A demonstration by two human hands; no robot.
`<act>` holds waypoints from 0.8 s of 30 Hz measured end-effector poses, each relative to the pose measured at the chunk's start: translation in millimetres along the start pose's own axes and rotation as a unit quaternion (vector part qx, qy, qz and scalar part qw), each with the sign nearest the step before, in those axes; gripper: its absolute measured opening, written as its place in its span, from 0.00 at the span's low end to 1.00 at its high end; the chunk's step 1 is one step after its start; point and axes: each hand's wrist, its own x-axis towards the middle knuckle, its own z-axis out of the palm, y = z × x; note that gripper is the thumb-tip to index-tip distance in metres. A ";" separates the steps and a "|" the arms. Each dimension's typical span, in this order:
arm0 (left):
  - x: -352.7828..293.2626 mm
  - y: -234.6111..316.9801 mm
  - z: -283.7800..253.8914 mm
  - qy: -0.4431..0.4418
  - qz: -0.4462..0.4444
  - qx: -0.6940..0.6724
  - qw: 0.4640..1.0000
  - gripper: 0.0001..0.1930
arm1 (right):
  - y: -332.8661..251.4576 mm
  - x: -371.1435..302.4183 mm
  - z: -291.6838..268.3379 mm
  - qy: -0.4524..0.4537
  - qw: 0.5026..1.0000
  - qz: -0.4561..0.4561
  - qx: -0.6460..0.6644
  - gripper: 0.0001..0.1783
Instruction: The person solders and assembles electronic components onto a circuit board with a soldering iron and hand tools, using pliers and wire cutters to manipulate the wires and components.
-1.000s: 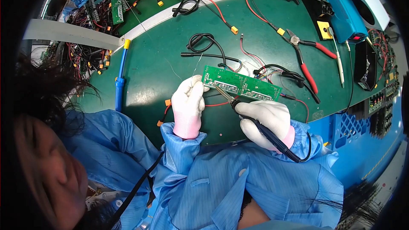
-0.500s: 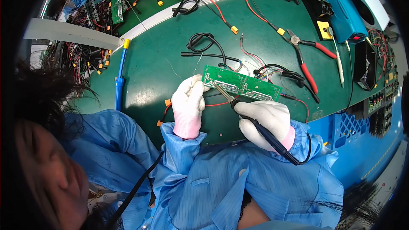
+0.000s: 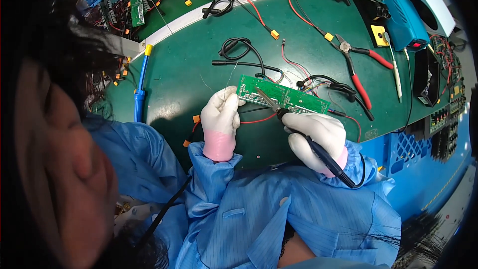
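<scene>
My left hand (image 3: 220,112), in a white glove with a pink cuff, is closed at the left end of a long green circuit board (image 3: 303,98). A thin silvery wire (image 3: 232,73) rises from those fingers. Silver solder joints run along the board's near edge. My right hand (image 3: 318,137), gloved alike, grips a soldering iron (image 3: 318,149) with a dark handle. Its metal tip lies over the left half of the board; whether it touches cannot be made out. Black cables (image 3: 333,84) and red leads lie behind and under the board.
Red-handled cutters (image 3: 354,67) lie at right, near a white-handled tool (image 3: 395,72) and a teal soldering station (image 3: 406,22). A blue tube with a yellow cap (image 3: 143,82) is at left. Another person in a blue smock (image 3: 134,144) leans in there. Cables with yellow connectors (image 3: 275,34) lie at the back.
My right hand has shifted slightly right, and the iron's tip has moved from the near-edge joints toward the board's far side. My left hand stays put. The person at left has leaned closer.
</scene>
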 end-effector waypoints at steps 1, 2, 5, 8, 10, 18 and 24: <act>0.1 -0.2 -0.2 0.001 0.001 -0.001 1.000 0.15 | 0.6 -0.9 -0.4 -0.001 1.000 -0.001 0.000 0.17; 0.3 -0.8 -0.8 -0.001 0.003 -0.001 1.000 0.15 | 1.3 -2.3 -0.5 0.005 1.000 0.009 0.012 0.17; 1.0 -2.2 -2.1 -0.005 0.008 -0.003 1.000 0.15 | 2.9 -6.4 0.7 0.022 0.998 0.040 0.050 0.17; 1.4 0.0 0.8 0.002 0.002 -0.003 1.000 0.15 | 2.9 -8.8 2.9 0.017 0.997 0.047 0.060 0.17; 1.4 0.6 2.2 0.010 -0.005 -0.004 1.000 0.15 | 3.3 -10.1 4.6 0.011 0.996 0.055 0.072 0.18; 2.0 1.2 2.1 0.006 -0.002 -0.016 1.000 0.14 | 5.0 -11.7 9.6 0.018 0.993 0.072 0.088 0.18; 0.5 3.0 3.0 0.008 -0.002 -0.021 1.000 0.14 | 9.1 -8.6 5.4 -0.008 0.996 0.049 0.080 0.17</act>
